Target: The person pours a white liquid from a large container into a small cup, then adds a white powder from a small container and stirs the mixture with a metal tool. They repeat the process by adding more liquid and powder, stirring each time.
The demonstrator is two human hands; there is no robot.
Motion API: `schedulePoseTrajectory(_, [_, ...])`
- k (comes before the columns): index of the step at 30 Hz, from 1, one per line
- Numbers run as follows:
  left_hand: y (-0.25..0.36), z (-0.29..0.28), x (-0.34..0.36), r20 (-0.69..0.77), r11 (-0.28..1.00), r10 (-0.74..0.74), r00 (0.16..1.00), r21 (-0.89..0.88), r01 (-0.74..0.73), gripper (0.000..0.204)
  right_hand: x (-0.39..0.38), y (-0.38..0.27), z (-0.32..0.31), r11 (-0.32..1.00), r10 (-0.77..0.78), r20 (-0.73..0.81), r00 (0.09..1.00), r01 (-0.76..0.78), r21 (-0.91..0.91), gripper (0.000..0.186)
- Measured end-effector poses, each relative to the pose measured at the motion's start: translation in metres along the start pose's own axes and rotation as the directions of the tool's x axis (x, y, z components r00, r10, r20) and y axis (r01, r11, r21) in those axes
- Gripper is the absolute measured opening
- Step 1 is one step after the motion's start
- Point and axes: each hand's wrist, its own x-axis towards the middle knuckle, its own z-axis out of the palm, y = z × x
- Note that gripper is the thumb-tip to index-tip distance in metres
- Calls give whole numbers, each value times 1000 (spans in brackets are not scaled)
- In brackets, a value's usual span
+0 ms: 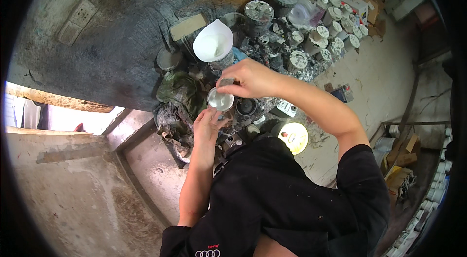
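Observation:
My left hand (206, 123) grips a small round white cup (221, 106) by its near side, fingers around its lower edge. Something pale and whitish is inside the cup. Just above its far rim, my right hand (249, 78) pinches a small flat grey piece (226, 82), perhaps a scraper or stirring blade; its lower end is hidden by the fingers. Beyond the hands, a white funnel-like bowl (214, 43) with a pouring lip rests on a container. A dark round pot (246, 106) sits close by the cup, under my right forearm.
Paint-smeared tubs (259, 11) and several lidded white cans (318, 35) crowd the bench at the back and right. Crumpled dark green cloth (180, 89) lies left of the cup. A bright yellow-rimmed round lid (293, 138) is near my body. A digital scale (287, 107) stands beside my right arm.

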Motion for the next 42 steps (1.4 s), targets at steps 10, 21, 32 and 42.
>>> schedulePoseTrajectory(10, [7,11,0,-42,1000,9,999,30,-8,13,-8,5,0,1000,-13,-19,1000,13,-18,19])
schedulePoseTrajectory(21, [8,9,10,-54,979,195,979,76,-191,8,-45,8,21,907,400,-363,841,-308,286,20])
schedulePoseTrajectory(32, [26,12,-2,-43,988,151,988,21,-150,10,-79,34,16,337,849,-236,473,-141,931,24])
schedulePoseTrajectory(42, [42,14,-7,-25,991,134,991,-6,-134,17,-85,49,0,200,824,-197,532,52,978,29])
